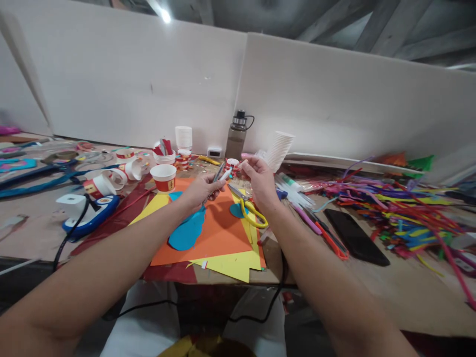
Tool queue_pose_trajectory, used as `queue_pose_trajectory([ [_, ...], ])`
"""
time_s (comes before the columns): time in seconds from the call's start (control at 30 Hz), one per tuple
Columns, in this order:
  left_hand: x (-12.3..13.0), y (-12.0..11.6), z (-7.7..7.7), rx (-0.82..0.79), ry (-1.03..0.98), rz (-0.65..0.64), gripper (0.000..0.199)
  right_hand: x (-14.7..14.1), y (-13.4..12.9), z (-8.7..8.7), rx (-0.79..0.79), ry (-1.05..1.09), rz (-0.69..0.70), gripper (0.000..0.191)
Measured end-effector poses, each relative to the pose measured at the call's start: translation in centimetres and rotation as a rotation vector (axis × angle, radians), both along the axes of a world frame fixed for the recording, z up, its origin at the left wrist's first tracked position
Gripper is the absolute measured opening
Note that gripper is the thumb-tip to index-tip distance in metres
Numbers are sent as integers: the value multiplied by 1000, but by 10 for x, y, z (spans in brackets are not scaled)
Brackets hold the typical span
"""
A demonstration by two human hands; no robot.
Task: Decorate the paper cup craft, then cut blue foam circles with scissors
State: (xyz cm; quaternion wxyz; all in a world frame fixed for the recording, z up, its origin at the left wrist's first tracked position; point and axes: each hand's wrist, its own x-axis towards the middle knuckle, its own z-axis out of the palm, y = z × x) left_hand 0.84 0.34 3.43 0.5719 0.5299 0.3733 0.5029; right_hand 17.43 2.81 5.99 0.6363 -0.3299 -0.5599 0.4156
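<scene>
Above the orange sheet (219,228), my left hand (203,191) is closed around a slim white tube-like item (226,174) and a thin dark tool. My right hand (261,181) is pinched near the white item's tip; whatever is between its fingertips is too small to make out. Blue paper shapes (188,230) lie on the orange sheet, left of centre. Yellow-handled scissors (254,214) rest below my right hand, beside a small blue piece (238,210). Yellow paper (226,265) shows under the orange sheet.
Paper cups (163,177) stand at the left, with a bottle (236,136) and stacked white cups (279,151) behind my hands. To the right lie a black phone (356,237) and many coloured pipe cleaners (412,210). A blue glue-gun-like device (91,218) with cable sits left.
</scene>
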Motion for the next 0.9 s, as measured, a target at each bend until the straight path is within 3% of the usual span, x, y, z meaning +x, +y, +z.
queue_pose_trajectory([
  [0.23, 1, -1, 0, 29, 72, 2, 23, -5, -4, -2, 49, -3, 28, 25],
  [0.53, 1, -1, -1, 63, 102, -13, 23, -5, -2, -6, 61, -25, -62, 22],
  [0.9, -1, 1, -3, 117, 141, 2, 26, -10, -6, -12, 54, -149, -76, 17],
])
